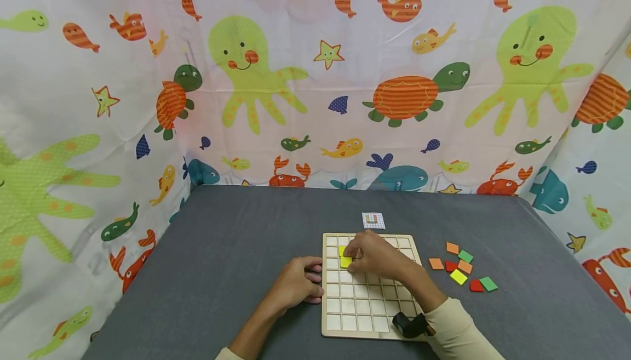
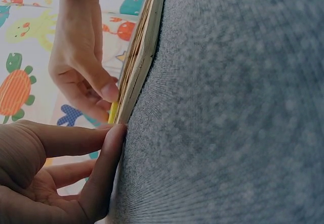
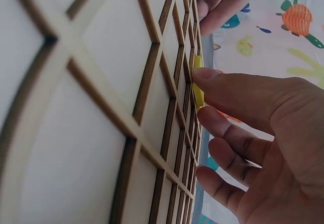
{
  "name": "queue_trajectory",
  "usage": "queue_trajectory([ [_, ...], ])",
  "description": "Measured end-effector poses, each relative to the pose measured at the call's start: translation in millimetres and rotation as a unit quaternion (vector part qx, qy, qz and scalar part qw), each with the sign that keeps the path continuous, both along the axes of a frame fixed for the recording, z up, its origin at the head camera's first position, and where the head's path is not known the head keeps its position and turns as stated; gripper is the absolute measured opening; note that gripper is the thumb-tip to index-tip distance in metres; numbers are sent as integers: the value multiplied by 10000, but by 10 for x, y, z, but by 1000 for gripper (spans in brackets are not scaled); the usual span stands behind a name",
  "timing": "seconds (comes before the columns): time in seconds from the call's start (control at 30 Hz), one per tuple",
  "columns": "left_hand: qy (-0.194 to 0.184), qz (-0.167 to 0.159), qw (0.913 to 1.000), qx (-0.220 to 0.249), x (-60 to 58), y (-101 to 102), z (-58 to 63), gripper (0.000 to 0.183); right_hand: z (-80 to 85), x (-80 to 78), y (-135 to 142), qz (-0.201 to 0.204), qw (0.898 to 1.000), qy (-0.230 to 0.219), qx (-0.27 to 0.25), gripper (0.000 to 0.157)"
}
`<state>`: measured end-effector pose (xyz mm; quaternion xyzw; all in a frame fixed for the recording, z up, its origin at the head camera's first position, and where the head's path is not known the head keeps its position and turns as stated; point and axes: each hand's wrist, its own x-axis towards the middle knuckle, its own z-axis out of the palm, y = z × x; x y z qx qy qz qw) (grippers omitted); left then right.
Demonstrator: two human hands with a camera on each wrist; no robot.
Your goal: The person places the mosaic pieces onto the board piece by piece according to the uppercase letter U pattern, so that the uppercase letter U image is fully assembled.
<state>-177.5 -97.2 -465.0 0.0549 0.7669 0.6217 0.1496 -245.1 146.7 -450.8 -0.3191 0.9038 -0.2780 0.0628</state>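
A pale wooden grid board (image 1: 334, 323) lies on the grey cloth. My right hand (image 1: 377, 256) is over its upper left part, thumb and forefinger pinching a yellow square tile (image 1: 345, 262) at the cells. Just above that one, a second yellow tile (image 1: 342, 250) is partly covered by the fingers. In the right wrist view the thumb and forefinger meet the yellow tile (image 3: 198, 95) low at the grid, while the other fingers curl loosely. My left hand (image 1: 296, 283) rests its relaxed fingertips against the board's left edge.
Loose tiles lie right of the board: orange (image 1: 452, 247), green (image 1: 488, 284), red (image 1: 476, 285) and yellow (image 1: 458, 277). A small pattern card (image 1: 373, 221) sits beyond the board's far edge. Behind the grey table (image 1: 246, 228) hangs a curtain (image 1: 305, 102) printed with sea animals.
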Motion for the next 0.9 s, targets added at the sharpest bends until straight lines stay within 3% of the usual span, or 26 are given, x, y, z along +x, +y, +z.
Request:
queue_trajectory([
  [0.9,-54,22,10000,-28,-19,-4,-27,69,7,-10,47,134,9997,-133,-160,19],
])
